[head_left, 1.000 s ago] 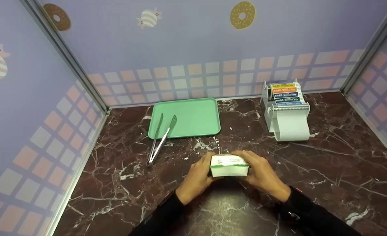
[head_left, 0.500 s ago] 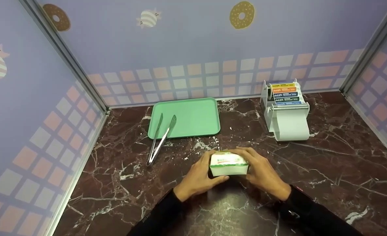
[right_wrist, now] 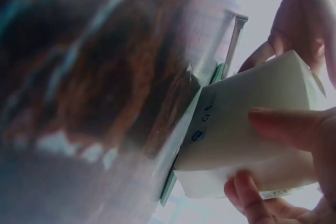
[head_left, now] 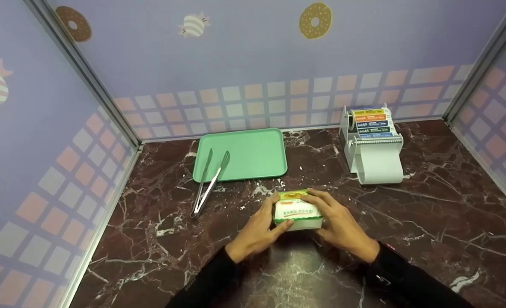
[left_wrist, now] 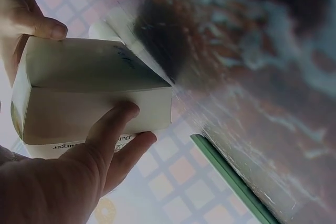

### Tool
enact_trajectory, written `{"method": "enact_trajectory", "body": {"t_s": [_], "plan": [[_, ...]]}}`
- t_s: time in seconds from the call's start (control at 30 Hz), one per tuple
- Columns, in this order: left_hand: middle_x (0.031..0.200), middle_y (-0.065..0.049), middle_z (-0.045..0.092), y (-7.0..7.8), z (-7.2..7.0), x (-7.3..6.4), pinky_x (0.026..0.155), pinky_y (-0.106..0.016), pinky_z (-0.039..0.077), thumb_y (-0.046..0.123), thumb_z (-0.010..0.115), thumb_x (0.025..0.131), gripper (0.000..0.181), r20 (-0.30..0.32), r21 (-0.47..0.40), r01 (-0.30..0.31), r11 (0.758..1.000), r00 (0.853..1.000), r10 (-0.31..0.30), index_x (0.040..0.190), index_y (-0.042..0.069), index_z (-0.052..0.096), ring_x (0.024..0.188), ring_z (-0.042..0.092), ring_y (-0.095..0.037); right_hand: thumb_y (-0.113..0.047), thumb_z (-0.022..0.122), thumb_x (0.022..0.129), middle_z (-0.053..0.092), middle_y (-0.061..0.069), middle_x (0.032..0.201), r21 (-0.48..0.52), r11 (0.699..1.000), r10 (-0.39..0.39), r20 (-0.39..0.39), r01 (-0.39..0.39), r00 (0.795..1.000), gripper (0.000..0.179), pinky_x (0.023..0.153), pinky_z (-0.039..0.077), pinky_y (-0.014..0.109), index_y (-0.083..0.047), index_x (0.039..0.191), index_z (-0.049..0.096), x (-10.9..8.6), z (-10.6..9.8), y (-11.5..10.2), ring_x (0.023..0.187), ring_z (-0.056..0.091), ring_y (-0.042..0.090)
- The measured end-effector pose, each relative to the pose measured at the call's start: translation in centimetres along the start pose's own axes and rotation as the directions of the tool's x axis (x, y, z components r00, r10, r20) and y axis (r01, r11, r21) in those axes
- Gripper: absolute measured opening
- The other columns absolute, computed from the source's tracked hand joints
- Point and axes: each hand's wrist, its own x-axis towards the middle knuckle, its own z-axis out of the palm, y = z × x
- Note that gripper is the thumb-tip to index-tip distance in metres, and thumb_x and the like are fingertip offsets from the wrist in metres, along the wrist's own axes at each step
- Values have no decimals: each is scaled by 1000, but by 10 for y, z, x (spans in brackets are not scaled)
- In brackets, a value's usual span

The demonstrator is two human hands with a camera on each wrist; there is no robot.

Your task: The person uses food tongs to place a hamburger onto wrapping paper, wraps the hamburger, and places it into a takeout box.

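Observation:
A white paper burger box with green edging and a yellow panel on its lid is held between both hands at the near middle of the counter. My left hand grips its left side, thumb at the lower front edge. On the right side my right hand grips it, fingers over the lid's corner. The left wrist view shows the plain underside of the box, tilted up from the counter, with one edge right at the surface. Printing marks the underside of the box in the right wrist view.
Behind the hands lies a green tray, and metal tongs rest across its front left edge. A label-roll dispenser with colored strips stands at the back right. Patterned walls enclose the dark marbled counter.
The burger box has tipped so that more of its lid and yellow panel face the head camera. My left thumb has come out from under it onto the front edge.

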Motion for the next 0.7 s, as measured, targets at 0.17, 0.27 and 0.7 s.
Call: {"method": "enact_trajectory", "body": {"t_s": [0.17,0.27,0.7], "plan": [[165,-26,25,-2,-1,1,120,-55,31,47,48,106,66,-21,-16,-40,999,999,39,150,1,30,148,34,-41,0,96,60,53,21,144,-45,999,-26,-17,25,1000,94,91,59,52,-14,144,55,-1,0,-2,118,64,40],[164,-25,26,-2,-2,1,122,-54,28,43,46,108,58,-30,-33,-54,998,998,53,145,0,35,149,31,-40,2,95,60,51,23,146,-36,999,-23,-22,22,1000,94,86,61,49,-13,144,56,-3,1,-5,112,66,40],[162,-23,29,-2,-2,2,123,-53,27,38,49,107,56,-6,-27,-59,998,998,59,146,1,35,149,33,-38,-25,93,74,45,22,148,59,992,104,80,-109,991,73,90,58,47,-13,137,59,-5,1,-15,111,65,34]]}}
